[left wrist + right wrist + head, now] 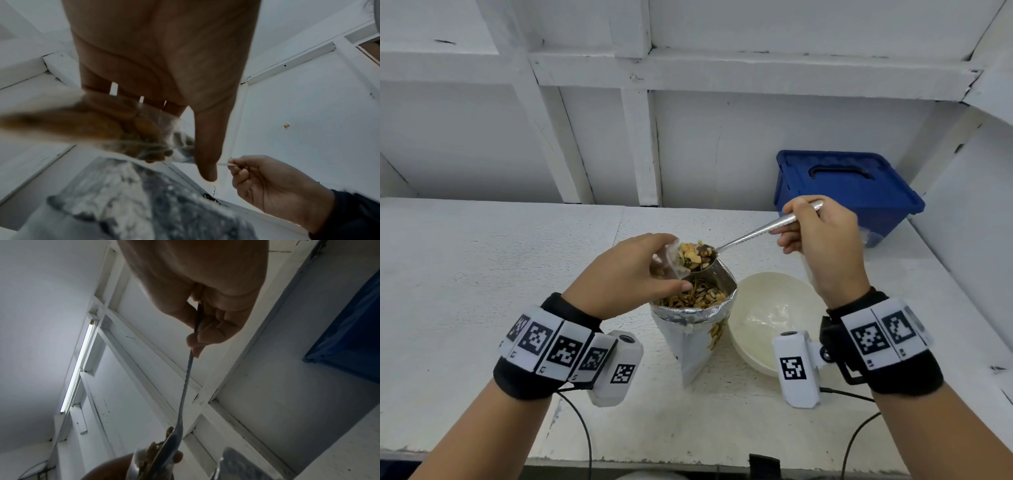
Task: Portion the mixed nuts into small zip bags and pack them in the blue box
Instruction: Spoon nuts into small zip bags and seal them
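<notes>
A foil pouch of mixed nuts (693, 329) stands open on the white bench. Just above its mouth my left hand (626, 270) holds a small clear zip bag (666, 265), fingers and thumb spreading its opening; in the left wrist view the bag (131, 129) is a blur with nuts in it. My right hand (822, 236) grips the handle of a metal spoon (743, 238), its bowl heaped with nuts at the bag's mouth. From the right wrist view the spoon (185, 386) runs down to the bag. The blue box (842, 192) sits lidded at the back right.
A cream bowl (767, 318) sits right of the pouch, under my right wrist. White wall panels and a shelf edge close the bench behind and to the right. Cables hang off the front edge.
</notes>
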A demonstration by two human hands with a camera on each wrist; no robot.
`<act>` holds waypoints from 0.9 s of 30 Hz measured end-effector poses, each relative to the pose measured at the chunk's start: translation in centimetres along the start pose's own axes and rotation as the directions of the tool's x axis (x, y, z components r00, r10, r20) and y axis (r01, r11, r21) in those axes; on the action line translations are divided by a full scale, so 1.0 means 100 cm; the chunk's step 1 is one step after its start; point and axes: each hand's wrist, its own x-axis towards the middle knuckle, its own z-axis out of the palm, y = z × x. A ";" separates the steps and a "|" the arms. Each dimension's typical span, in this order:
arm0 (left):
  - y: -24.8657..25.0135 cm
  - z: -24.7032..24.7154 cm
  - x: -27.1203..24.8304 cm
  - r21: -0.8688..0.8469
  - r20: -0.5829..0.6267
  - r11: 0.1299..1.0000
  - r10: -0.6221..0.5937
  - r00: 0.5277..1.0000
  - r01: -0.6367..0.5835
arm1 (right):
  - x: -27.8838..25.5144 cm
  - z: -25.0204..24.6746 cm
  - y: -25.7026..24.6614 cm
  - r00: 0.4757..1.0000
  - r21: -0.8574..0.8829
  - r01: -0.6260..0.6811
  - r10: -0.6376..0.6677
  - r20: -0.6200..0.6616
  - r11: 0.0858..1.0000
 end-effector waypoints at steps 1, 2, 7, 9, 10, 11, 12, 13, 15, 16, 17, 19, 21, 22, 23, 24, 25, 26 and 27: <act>0.000 0.001 0.000 -0.002 0.000 1.000 0.006 1.000 -0.006 | 0.000 0.003 -0.002 1.000 -0.015 0.016 -0.016 0.011 1.000; 0.001 0.002 0.000 -0.002 -0.002 1.000 0.010 1.000 -0.010 | -0.001 0.006 -0.005 0.999 -0.036 0.035 -0.034 0.024 0.999; 0.001 0.006 -0.001 -0.084 -0.057 0.996 -0.017 0.998 0.012 | -0.009 0.022 -0.027 0.945 -0.194 0.323 -0.307 0.110 0.926; -0.001 0.009 -0.002 -0.150 -0.095 0.988 -0.037 0.995 0.023 | -0.015 0.026 -0.037 0.862 -0.202 0.507 -0.486 0.145 0.838; -0.002 0.010 -0.002 -0.184 -0.118 0.983 -0.044 0.992 0.022 | -0.018 0.027 -0.040 0.812 -0.197 0.584 -0.561 0.163 0.788; -0.003 0.010 -0.004 -0.220 -0.136 0.975 -0.053 0.989 0.022 | -0.020 0.028 -0.043 0.766 -0.194 0.642 -0.619 0.172 0.741; -0.004 0.010 -0.005 -0.261 -0.148 0.965 -0.063 0.987 0.022 | -0.022 0.027 -0.045 0.732 -0.194 0.681 -0.660 0.170 0.706; -0.005 0.010 -0.006 -0.300 -0.153 0.954 -0.074 0.985 0.025 | -0.022 0.026 -0.046 0.710 -0.197 0.704 -0.686 0.158 0.683; -0.006 0.009 -0.009 -0.350 -0.162 0.936 -0.098 0.982 0.036 | -0.022 0.022 -0.047 0.698 -0.197 0.714 -0.705 0.123 0.672; -0.007 0.009 -0.010 -0.365 -0.170 0.930 -0.110 0.979 0.041 | -0.021 0.019 -0.047 0.704 -0.193 0.707 -0.703 0.103 0.680; -0.009 0.009 -0.010 -0.372 -0.180 0.927 -0.121 0.976 0.046 | -0.020 0.016 -0.046 0.716 -0.192 0.694 -0.694 0.078 0.694; -0.014 0.009 -0.010 -0.360 -0.203 0.931 -0.137 0.970 0.056 | -0.018 0.009 -0.042 0.747 -0.201 0.653 -0.664 0.013 0.730; -0.019 0.008 -0.009 -0.355 -0.223 0.933 -0.147 0.964 0.060 | -0.017 0.003 -0.035 0.772 -0.226 0.614 -0.635 -0.028 0.756; -0.020 0.007 -0.010 -0.359 -0.233 0.932 -0.150 0.961 0.059 | -0.018 0.001 -0.031 0.788 -0.236 0.594 -0.615 -0.020 0.769; -0.022 0.007 -0.010 -0.360 -0.243 0.931 -0.155 0.957 0.059 | -0.019 0.000 -0.026 0.811 -0.245 0.569 -0.586 0.008 0.785; -0.022 0.006 -0.010 -0.360 -0.255 0.931 -0.158 0.954 0.058 | -0.022 0.000 -0.020 0.838 -0.255 0.537 -0.543 0.050 0.804; -0.022 0.005 -0.010 -0.364 -0.267 0.930 -0.162 0.950 0.056 | -0.025 0.002 -0.014 0.867 -0.269 0.496 -0.488 0.100 0.826; -0.021 0.005 -0.009 -0.370 -0.277 0.927 -0.165 0.946 0.054 | -0.029 0.005 -0.008 0.895 -0.285 0.446 -0.419 0.151 0.848; -0.020 0.004 -0.009 -0.375 -0.290 0.926 -0.167 0.942 0.049 | -0.033 0.008 -0.002 0.919 -0.302 0.389 -0.341 0.200 0.870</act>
